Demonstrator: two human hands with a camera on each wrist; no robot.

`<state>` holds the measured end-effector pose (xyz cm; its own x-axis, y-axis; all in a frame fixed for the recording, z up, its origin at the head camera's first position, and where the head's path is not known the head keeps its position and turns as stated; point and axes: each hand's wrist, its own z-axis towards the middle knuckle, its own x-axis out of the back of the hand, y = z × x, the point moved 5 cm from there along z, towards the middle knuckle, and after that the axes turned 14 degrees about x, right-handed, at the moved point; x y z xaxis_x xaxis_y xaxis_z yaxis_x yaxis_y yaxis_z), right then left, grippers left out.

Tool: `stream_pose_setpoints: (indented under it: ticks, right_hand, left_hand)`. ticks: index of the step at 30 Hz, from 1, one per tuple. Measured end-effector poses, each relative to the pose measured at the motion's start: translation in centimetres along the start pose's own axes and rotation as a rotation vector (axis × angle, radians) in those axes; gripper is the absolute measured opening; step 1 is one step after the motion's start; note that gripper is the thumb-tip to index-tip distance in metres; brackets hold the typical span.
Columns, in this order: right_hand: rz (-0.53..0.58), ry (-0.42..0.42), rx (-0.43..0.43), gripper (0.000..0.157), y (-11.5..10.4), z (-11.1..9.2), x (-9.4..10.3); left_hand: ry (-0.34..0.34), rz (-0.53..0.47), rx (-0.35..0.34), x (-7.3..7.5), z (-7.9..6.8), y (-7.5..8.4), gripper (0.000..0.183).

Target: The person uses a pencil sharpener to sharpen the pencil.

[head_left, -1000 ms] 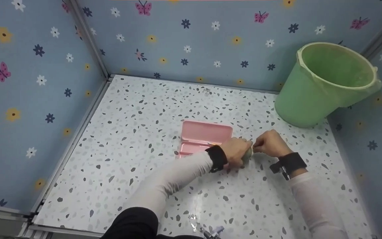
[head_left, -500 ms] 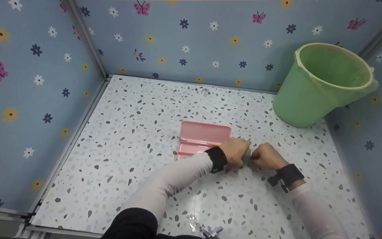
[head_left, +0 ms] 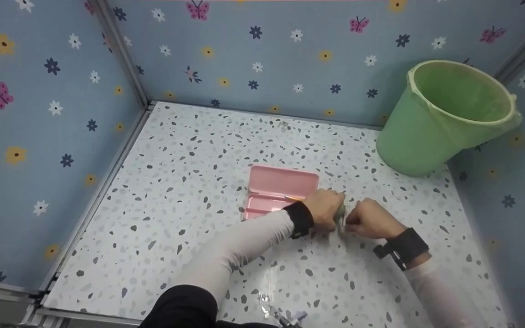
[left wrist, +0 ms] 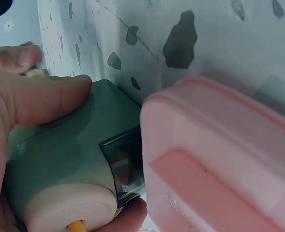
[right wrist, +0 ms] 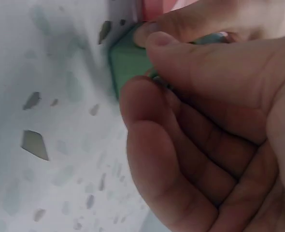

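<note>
A green hand-crank pencil sharpener (left wrist: 70, 154) lies in the grip of my left hand (head_left: 326, 209), thumb over its top in the left wrist view. It has a pale round front and a dark see-through window. Out of that front sticks an orange-yellow pencil (left wrist: 77, 226), its far end showing over the pink case in the head view. On the sharpener's other side, my right hand (head_left: 372, 219) pinches the small crank handle (left wrist: 36, 73), mostly hidden by the fingertips. The open pink pencil case (head_left: 283, 180) sits directly left of the sharpener, partly covered by my left arm.
A green bin (head_left: 419, 132) with a liner over its rim stands at the back right of the speckled table (head_left: 189, 173). Small clear and metallic items (head_left: 285, 319) lie at the front edge. Flower-patterned walls (head_left: 262, 59) enclose the back and sides.
My right hand has come lower and nearer to me at the crank side, its wrist turning with it. My left hand keeps holding the sharpener in place.
</note>
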<state>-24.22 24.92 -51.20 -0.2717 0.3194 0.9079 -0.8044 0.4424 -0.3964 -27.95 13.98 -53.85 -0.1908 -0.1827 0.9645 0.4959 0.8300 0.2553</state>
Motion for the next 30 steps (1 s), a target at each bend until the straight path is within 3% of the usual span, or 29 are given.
stream_pose_setpoints:
  ticks: [11,14,18,23,30]
  right_hand:
    - [-0.155,-0.016,0.049,0.024,-1.3,0.9,3.5]
    - [-0.196,0.017,0.063,0.024,-0.9,1.4,4.4]
    - [-0.191,0.086,0.021,0.014,0.6,1.7,5.2]
    - [-0.157,0.115,-0.087,0.01,3.2,1.7,4.9]
    - [-0.09,0.098,-0.146,0.01,5.3,1.8,3.1]
  left_hand:
    - [-0.037,-0.036,0.002,0.2,-0.1,0.2,0.058]
    - [-0.03,-0.021,-0.009,0.3,-0.2,0.1,0.058]
    - [-0.006,0.016,-0.03,0.3,-0.2,0.1,0.056]
    - [-0.011,0.016,-0.036,0.2,0.0,0.1,0.056]
    - [-0.055,-0.018,-0.028,0.3,0.1,0.0,0.056]
